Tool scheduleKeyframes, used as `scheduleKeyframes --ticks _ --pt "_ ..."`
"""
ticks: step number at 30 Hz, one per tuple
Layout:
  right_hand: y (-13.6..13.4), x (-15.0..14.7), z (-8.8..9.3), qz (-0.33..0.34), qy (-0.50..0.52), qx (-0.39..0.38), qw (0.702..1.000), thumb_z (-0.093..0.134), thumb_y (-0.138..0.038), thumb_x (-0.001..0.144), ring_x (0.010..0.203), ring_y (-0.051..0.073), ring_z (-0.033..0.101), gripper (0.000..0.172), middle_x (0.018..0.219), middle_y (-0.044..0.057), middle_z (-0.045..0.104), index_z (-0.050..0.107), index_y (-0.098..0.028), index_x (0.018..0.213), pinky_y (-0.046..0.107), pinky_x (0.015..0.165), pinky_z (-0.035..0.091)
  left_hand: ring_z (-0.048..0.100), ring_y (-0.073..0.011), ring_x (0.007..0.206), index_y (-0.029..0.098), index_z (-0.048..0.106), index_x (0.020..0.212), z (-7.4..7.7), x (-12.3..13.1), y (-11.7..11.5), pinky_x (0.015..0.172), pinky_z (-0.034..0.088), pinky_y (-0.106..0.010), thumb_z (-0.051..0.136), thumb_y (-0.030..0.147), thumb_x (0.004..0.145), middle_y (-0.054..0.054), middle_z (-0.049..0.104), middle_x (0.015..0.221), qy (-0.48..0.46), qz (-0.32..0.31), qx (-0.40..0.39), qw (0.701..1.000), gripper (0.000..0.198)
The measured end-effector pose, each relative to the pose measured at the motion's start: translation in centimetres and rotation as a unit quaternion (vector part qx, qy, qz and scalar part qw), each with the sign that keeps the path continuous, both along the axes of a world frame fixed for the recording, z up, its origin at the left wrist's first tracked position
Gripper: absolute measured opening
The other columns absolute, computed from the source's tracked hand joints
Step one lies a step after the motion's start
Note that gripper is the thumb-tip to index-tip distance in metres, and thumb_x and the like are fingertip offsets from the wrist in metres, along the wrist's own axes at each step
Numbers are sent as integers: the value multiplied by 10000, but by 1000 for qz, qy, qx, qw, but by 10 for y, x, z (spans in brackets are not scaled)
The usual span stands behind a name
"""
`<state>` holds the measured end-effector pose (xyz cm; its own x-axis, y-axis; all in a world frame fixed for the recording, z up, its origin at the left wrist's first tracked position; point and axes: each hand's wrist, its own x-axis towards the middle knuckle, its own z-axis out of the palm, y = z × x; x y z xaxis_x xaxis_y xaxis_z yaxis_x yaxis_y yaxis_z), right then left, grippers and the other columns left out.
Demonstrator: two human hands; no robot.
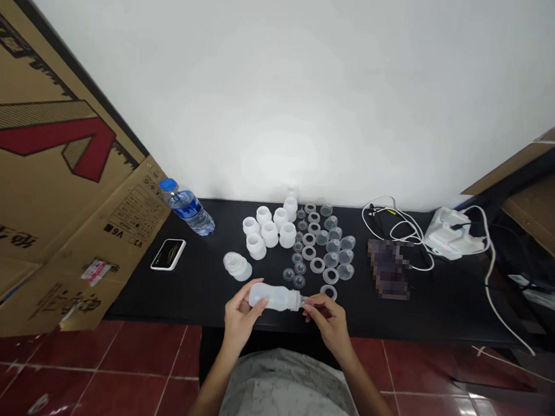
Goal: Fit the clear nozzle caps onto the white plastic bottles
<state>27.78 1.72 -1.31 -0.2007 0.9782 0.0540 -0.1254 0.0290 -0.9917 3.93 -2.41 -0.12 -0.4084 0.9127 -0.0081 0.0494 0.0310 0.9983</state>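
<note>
Translucent white plastic sits between both hands: a narrow-necked bottle [274, 296] held on its side over the near edge of a black table [164, 305]. The left hand [244, 314] clenches the bottle's body, its fingers [256, 302] wrapped around it, while the right hand [329, 321] pinches at the neck between thumb and fingertips. The small clear piece there is too small to make out. Just beyond the right fingertips lies a clear plastic ring [328, 293], at the front of loose rows of clear rings and small cups [331, 258]. Ahead of the left fingers rests a stack of white plastic collars [237, 266], with a cluster of upright white plastic pieces [270, 233] behind it. Farther left of the fingers are a black-faced phone [168, 254] and a tilted water bottle [187, 208] with a blue cap, beside a sheet of corrugated cardboard [44, 170]. Well right of them, white cables [394, 220] trail from a white plastic device [453, 233] — near a pixelated object [388, 268].
</note>
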Motion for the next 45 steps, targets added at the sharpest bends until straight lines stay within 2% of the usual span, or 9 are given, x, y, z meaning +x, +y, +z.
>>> scheduleKeyframes --ticks 13,17,20,22,25,29,34,40,45 --pt "-3 0 2 23 -178 73 981 499 -492 1148 526 125 511 622 545 -19 531 564 -210 598 259 568 407 818 -312 1097 163 779 1293 -11 -5 -5 967 666 -377 929 447 812 -155 837 1223 -27 -47 48 997 579" --pt "-5 -4 3 16 -135 58 989 721 -496 1025 600 143 595 282 823 26 729 763 -219 999 256 571 486 828 -306 1048 151 768 1305 -10 -5 -5 935 672 -369 910 487 829 -156 844 1195 -26 -44 38 998 600" --pt "-4 -3 7 49 -101 55 992 902 -466 872 717 165 668 647 1248 107 755 660 -272 1440 278 611 568 826 -309 1067 158 765 1304 -10 -5 -5 948 669 -370 912 479 830 -154 842 1206 -27 -57 34 997 591" --pt "-4 -2 9 70 -116 64 989 886 -443 896 795 186 700 551 1256 106 762 704 -269 1386 293 690 598 814 -315 1123 171 758 1309 -9 -4 -4 987 659 -383 919 451 830 -153 832 1240 -29 -71 37 996 578" --pt "-3 0 9 53 -163 80 982 755 -444 1004 777 190 694 236 943 52 780 784 -218 1067 280 712 570 791 -319 1186 190 751 1302 -8 -3 -5 1015 650 -399 923 400 834 -155 808 1300 -28 -109 46 993 541" --pt "-4 -1 4 30 -182 80 980 636 -494 1063 584 148 597 417 655 0 661 704 -198 776 244 570 484 739 -310 1291 222 739 1270 -5 -3 -7 1062 617 -394 911 328 856 -155 758 1397 -33 -152 63 986 461" --pt "-3 -3 0 19 -150 54 987 780 -491 967 759 205 738 310 942 71 813 814 -203 1077 271 660 597 714 -315 1317 225 633 1423 -4 -2 -3 1067 598 -413 855 425 911 -192 718 1442 -68 -142 79 984 593" --pt "-1 1 -3 25 -78 28 996 858 -491 918 1037 267 780 452 1226 115 801 784 -246 1290 362 882 659 731 -189 663 155 738 1140 -4 2 6 604 594 -271 794 580 930 -53 774 824 -63 -124 -31 990 477" --pt "1 3 -4 44 -73 4 996 788 -551 964 788 226 761 382 944 73 804 799 -217 1147 329 722 648 783 -278 1065 162 744 1302 -2 -6 2 877 648 -344 871 504 878 -139 806 1188 -75 -165 8 983 560"
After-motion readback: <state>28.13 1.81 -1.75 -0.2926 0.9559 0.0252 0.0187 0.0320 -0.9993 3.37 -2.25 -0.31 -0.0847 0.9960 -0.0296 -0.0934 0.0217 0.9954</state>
